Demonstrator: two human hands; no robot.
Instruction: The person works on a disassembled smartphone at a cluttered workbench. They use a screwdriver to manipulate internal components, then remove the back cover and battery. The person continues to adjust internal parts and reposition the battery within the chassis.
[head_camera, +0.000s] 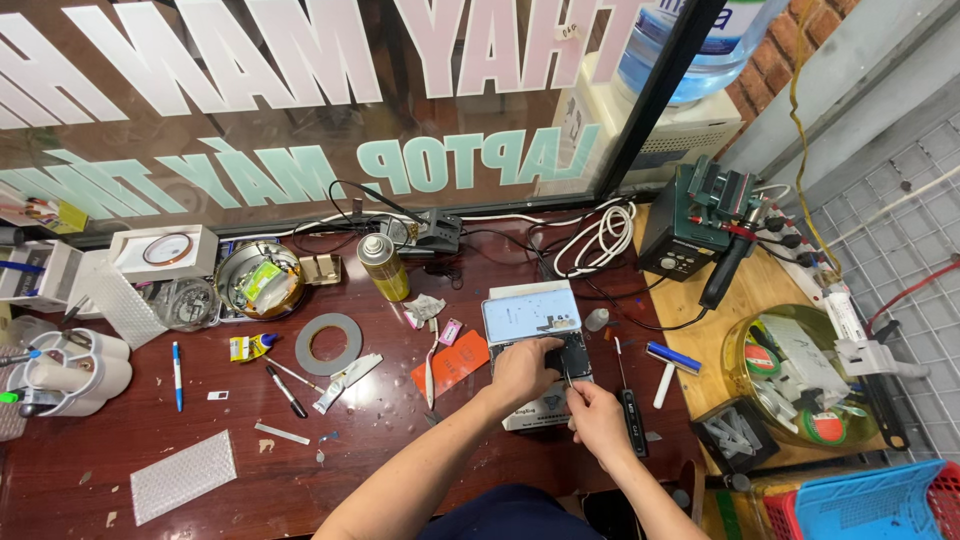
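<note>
Opened phone (540, 340) at table centre, 12 o'clock of you. Your left hand (520, 372) presses flat on it, fingers curled; keep it pinned. Your right hand (598, 420), at 4 o'clock of phone, pinches a thin tool; work gently, screwdriver (630, 405) just beside

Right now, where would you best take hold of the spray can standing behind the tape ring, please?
Grip the spray can around its yellow body, below the grey cap, coming from the front right. It stands upright, leaning slightly in this view, and the brass piece sits close on its left, so that side is tighter.
</note>
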